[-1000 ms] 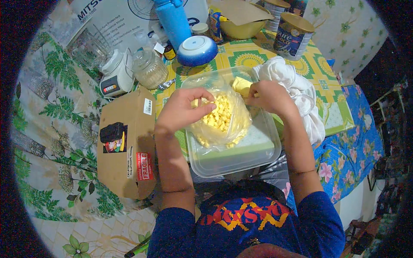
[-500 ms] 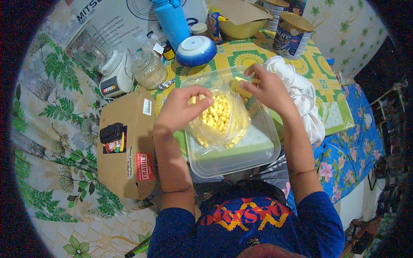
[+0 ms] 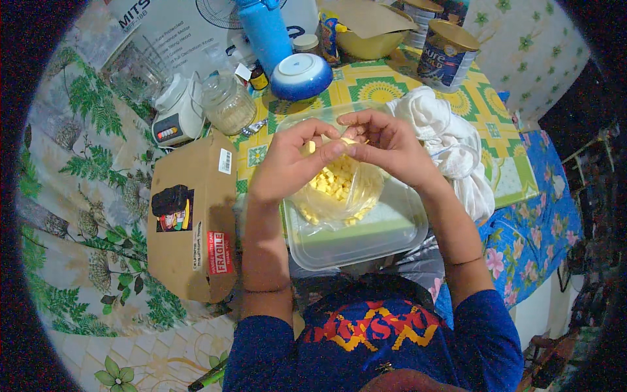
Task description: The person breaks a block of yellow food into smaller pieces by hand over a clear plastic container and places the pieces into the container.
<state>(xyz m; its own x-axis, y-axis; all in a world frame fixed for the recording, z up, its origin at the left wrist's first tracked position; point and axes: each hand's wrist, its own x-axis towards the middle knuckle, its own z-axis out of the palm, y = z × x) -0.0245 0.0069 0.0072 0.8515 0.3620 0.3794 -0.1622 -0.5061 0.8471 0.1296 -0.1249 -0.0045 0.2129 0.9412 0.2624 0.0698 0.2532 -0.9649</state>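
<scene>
A clear plastic bag (image 3: 367, 196) full of small pale-yellow cubes (image 3: 331, 185) lies open in a translucent plastic tray (image 3: 392, 236). My two hands meet over the bag's far part, their thumbs almost touching. My left hand (image 3: 292, 160) is closed, with a small yellow piece (image 3: 311, 147) showing between its curled fingers. My right hand (image 3: 394, 149) pinches at a yellow piece (image 3: 353, 140) beside the left thumb tip. The fingers cover much of that piece, so its full size is hidden.
A crumpled white cloth (image 3: 450, 147) lies right of the tray, and a cardboard box (image 3: 196, 222) stands left. Behind are a blender base (image 3: 177, 111), a glass jar (image 3: 228, 104), a blue-white bowl (image 3: 301, 76), a blue bottle (image 3: 264, 36) and a tin (image 3: 448, 57).
My right hand has moved left, from the tray's far right to my left hand. My left hand has shifted slightly right and still has a yellow piece.
</scene>
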